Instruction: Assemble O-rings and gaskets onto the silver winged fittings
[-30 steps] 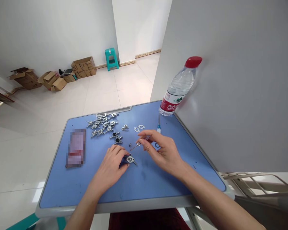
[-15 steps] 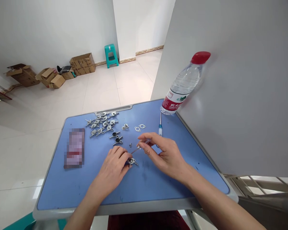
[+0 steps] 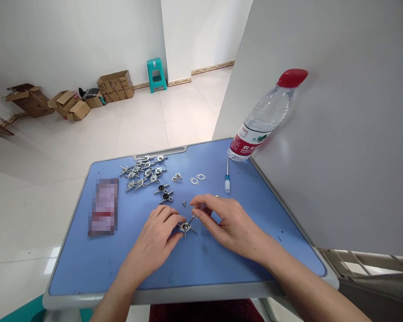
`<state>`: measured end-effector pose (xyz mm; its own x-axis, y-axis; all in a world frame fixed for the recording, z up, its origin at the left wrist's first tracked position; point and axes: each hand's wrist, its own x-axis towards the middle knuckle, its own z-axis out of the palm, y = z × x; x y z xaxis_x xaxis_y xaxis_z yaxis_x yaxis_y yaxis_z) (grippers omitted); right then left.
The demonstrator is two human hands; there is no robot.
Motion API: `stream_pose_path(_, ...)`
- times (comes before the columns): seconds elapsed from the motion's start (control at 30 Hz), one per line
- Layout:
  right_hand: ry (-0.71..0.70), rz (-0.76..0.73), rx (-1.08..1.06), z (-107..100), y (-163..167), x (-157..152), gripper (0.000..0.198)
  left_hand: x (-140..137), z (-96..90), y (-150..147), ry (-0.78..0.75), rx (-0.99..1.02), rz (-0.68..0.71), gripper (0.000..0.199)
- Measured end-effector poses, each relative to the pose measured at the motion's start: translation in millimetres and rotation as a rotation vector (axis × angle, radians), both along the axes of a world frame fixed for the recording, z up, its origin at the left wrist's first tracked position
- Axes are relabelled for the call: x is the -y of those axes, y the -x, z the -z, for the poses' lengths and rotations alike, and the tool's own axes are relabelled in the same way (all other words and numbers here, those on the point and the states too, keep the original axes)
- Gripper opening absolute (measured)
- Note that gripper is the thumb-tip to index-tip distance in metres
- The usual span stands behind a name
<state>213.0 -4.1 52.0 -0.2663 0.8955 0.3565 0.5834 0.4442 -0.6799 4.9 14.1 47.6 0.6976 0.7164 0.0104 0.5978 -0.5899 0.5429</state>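
Observation:
My left hand [image 3: 159,230] pinches a small metal valve [image 3: 185,227] with a lever and thin stems, low over the blue tabletop. My right hand [image 3: 226,217] grips a screwdriver [image 3: 192,218]; its shaft slants down to the valve's flange and its handle is mostly hidden by the fingers. Tiny screws [image 3: 184,203] lie just beyond the hands. Two valve bodies with black faces, one nearer [image 3: 165,197] and one farther [image 3: 161,188], rest behind them. Flat oval plates [image 3: 195,181] and small loose metal parts [image 3: 177,177] lie farther back.
Several similar valves [image 3: 141,172] form a cluster at the back left. A blurred phone-like object [image 3: 104,207] lies at left. Another screwdriver [image 3: 227,182] with a blue-clear handle lies near a water bottle [image 3: 251,134] beside the grey panel [image 3: 339,134]. Cartons [image 3: 116,86] and a stool [image 3: 156,75] stand beyond.
My right hand has brought the screwdriver down and closer, its tip now at the valve's flange. The valve lies flatter and shows more between the left fingers. The view has shifted slightly.

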Motion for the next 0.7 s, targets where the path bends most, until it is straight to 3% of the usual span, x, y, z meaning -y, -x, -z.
stream_pose_path(0.7,-0.08,-0.058,0.071,2.5,3.2,1.6,0.016,-0.1,6.5,-3.8,-0.008,-0.002,0.018,0.018)
